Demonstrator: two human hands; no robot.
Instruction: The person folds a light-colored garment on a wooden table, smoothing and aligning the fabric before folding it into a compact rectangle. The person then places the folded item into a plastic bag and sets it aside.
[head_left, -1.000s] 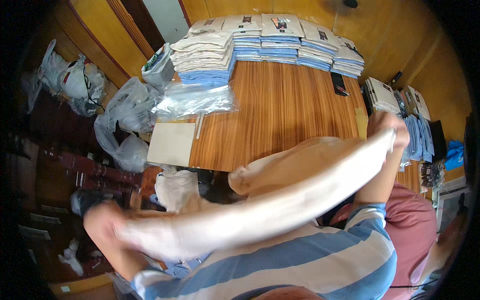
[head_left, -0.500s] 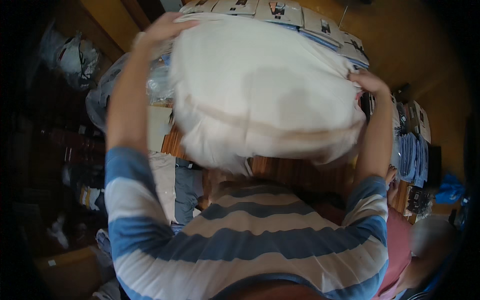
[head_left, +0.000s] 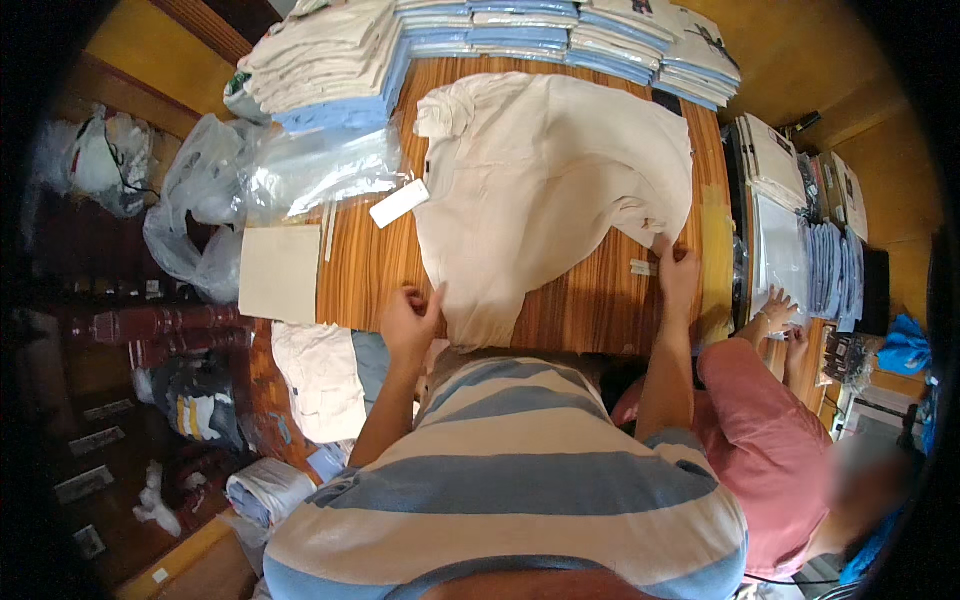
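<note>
A cream shirt lies spread and rumpled on the striped wooden table, bunched at its far left corner and curving up in a fold at the near right. A blank-looking white tag rests beside its left edge. My left hand is closed at the shirt's near left edge, thumb and finger pinching the cloth. With my right hand I grip the shirt's near right edge, fingers closed on it.
Stacks of folded, bagged shirts line the far edge. Clear plastic bags and a beige board lie left. At right, a co-worker in a red top has hands on plastic-wrapped clothes. A yellowish strip runs along the right edge.
The shirt, held raised and stretched between both hands, has come down onto the table. Both my hands have dropped toward me, and the tag and tabletop now show.
</note>
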